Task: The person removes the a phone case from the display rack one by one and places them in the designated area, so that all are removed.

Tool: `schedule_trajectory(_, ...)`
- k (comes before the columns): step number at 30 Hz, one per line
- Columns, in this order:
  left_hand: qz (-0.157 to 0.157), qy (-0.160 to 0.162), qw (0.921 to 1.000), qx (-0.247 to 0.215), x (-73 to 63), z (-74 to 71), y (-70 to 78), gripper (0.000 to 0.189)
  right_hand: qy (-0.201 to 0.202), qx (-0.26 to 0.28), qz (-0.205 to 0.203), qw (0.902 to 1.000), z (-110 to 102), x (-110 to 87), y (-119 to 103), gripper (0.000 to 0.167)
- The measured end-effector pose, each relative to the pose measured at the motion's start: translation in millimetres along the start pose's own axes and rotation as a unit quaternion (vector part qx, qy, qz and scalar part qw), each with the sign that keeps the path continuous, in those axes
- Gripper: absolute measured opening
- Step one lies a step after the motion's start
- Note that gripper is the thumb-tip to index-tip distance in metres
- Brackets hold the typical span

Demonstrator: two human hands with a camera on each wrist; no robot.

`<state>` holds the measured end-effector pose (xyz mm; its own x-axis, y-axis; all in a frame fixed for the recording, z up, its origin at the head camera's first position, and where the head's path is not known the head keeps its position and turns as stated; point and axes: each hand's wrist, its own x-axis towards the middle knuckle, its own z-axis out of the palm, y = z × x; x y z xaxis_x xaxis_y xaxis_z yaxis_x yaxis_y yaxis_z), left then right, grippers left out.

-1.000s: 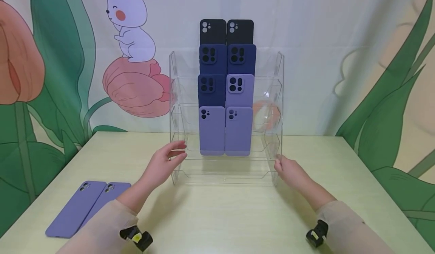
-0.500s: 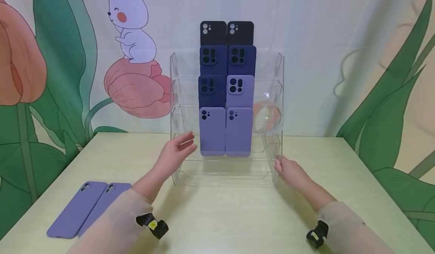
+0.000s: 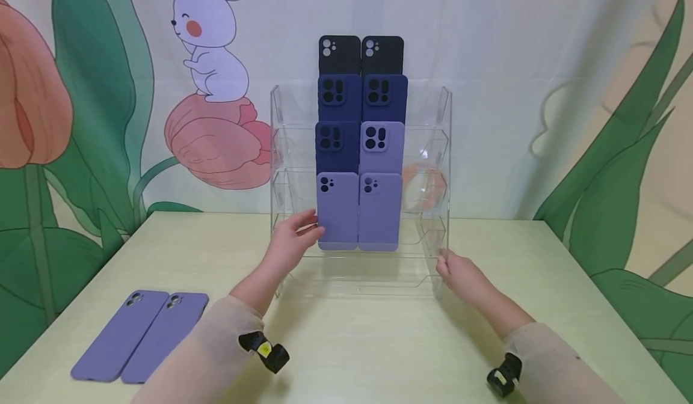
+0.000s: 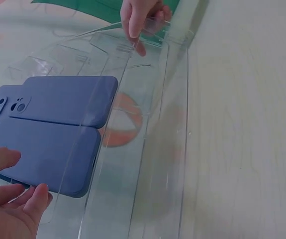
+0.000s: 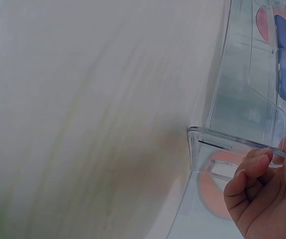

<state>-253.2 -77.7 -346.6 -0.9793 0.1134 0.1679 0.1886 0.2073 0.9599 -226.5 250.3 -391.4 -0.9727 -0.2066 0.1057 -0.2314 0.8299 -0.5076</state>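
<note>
A clear acrylic display rack holds phone cases in tiers, two to a row. On its lowest tier stand two light purple phone cases, the left case and the right case. My left hand is at the left case's outer edge, its fingers relaxed and slightly bent. In the left wrist view, that hand's fingertips lie right by the case's edge. My right hand grips the rack's lower right side panel, fingers curled round its edge.
Above are a navy case beside a light purple one, two blue cases and two black cases. Two more purple cases lie flat on the table at left. A printed curtain hangs behind.
My left hand has moved right, from the rack's left side to the edge of the lower left purple case. The right hand has kept its grip on the rack.
</note>
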Motion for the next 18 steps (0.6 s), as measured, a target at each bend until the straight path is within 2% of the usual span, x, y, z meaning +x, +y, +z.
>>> schedule_trajectory(5,0.018,0.026,0.9994,0.014,2.8,8.8,-4.2,0.047,0.000,-0.001,0.002,1.0000,1,0.7,1,0.046)
schedule_trajectory(11,0.012,0.036,0.9982,0.047,3.7,14.2,-7.3,0.035,-0.002,0.005,0.008,0.9999,0,0.2,-1,0.047)
schedule_trajectory(18,0.007,0.022,0.9997,0.009,3.2,14.3,-12.0,0.025,-0.001,0.022,-0.006,0.9997,0,-1.1,1,0.049)
